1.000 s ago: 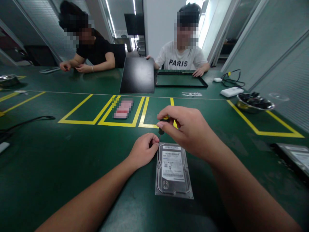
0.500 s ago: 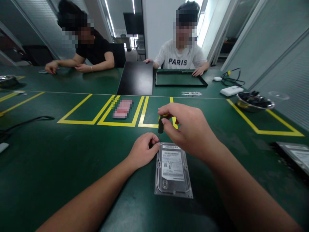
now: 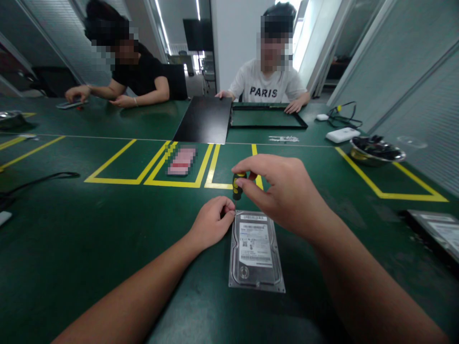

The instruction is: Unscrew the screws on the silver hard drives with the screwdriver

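Note:
A hard drive (image 3: pixel 256 253) lies flat on the green table, its white label facing up. My right hand (image 3: pixel 283 191) is closed around the black and yellow handle of a short screwdriver (image 3: pixel 237 186). The screwdriver stands nearly upright over the drive's far left corner; its thin shaft runs down to there. At that same corner, my left hand (image 3: pixel 213 222) has its fingers curled and thumb pressed in, gripping the edge beside the shaft. The screwdriver's very tip is too small to make out.
A pink and red phone-like item (image 3: pixel 182 161) lies inside yellow tape. At right are another drive (image 3: pixel 435 231) and a metal bowl (image 3: pixel 376 150) of dark parts. Across the table, one person holds a black panel (image 3: pixel 204 119) beside a black frame (image 3: pixel 268 127); another sits left.
The screwdriver handle has turned, showing more yellow, and my right fingers have shifted slightly left. Across the table, the black panel has tilted lower, and the left person's hand has moved onto a phone.

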`<state>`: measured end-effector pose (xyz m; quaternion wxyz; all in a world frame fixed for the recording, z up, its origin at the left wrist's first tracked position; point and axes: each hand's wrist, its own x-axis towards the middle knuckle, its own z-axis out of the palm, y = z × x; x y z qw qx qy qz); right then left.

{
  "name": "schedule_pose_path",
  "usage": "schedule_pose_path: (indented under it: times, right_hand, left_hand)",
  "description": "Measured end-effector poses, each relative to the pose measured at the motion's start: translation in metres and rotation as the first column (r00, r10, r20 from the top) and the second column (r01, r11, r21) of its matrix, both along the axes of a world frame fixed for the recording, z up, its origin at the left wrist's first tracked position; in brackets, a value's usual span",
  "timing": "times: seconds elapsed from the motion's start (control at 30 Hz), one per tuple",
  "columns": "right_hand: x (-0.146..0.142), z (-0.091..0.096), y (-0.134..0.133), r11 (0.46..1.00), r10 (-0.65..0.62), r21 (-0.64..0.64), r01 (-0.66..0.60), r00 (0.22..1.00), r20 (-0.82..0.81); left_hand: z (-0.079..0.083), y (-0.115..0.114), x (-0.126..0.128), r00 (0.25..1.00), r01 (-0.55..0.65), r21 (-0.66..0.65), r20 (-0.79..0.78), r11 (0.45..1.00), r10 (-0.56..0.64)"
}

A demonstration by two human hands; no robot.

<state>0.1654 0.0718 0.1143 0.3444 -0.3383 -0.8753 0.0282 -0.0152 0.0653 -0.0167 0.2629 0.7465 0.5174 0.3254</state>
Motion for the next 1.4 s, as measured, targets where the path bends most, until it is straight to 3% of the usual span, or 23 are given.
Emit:
schedule_pose_path:
  times: [0.3, 0.5, 1.4]
  right_hand:
    - [-0.0034, -0.0024, -0.0011, 0.997, 0.056, -0.043, -0.061, 0.994, -0.097]
    - [-0.0039, -0.0013, 0.0007, 0.995, 0.098, -0.019, -0.098, 0.994, -0.040]
    - [0.0011, 0.0005, -0.0011, 0.999, 0.046, -0.017, -0.046, 0.999, -0.010]
  left_hand:
    - [-0.0010, -0.0001, 0.0015, 1.000, 0.011, 0.004, -0.006, 1.000, -0.011]
    - [-0.0008, -0.0001, 0.0010, 1.000, 0.018, 0.024, -0.014, 1.000, -0.018]
    - [0.0013, -0.0018, 0.0026, 0.999, -0.007, 0.024, -0.032, 1.000, 0.008]
